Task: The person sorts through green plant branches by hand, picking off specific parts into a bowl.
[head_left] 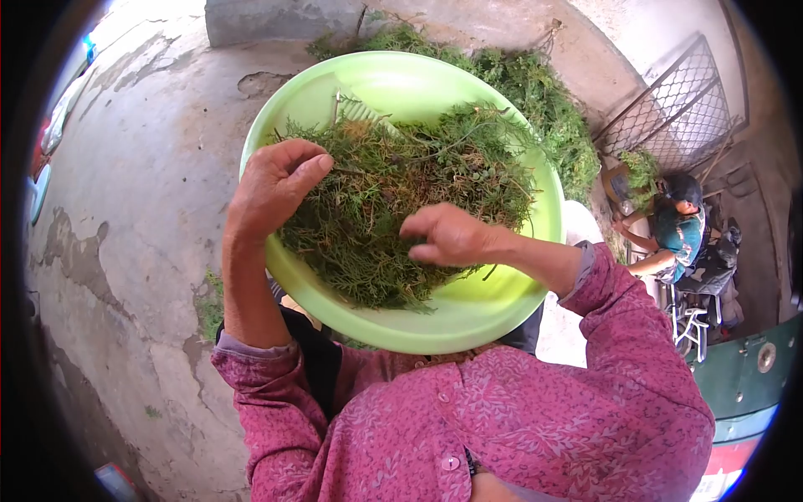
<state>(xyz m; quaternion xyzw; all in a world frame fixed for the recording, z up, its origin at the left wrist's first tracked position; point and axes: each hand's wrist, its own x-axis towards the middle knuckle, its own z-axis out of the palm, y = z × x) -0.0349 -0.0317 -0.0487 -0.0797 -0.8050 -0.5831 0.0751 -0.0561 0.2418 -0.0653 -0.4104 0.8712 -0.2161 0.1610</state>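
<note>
A large light-green plastic basin (410, 330) sits in front of my body, heaped with green and brownish evergreen sprigs (368, 217). Over the basin's left side is my left hand (280, 182), its thumb and forefinger pinched together. A thin dark twig seems to run out from these fingertips across the heap. My right hand (450, 236) is low over the middle of the sprigs, its fingers curled and slightly blurred. What its fingertips hold, if anything, cannot be made out. A ribbed light-green part (368, 113) shows inside the basin's back wall.
More leafy green branches (544, 105) lie on the ground behind the basin, along a low wall. At the right another person (677, 226) sits handling greenery, near a wire-mesh panel (673, 105). Cracked concrete floor (142, 209) spreads out at the left.
</note>
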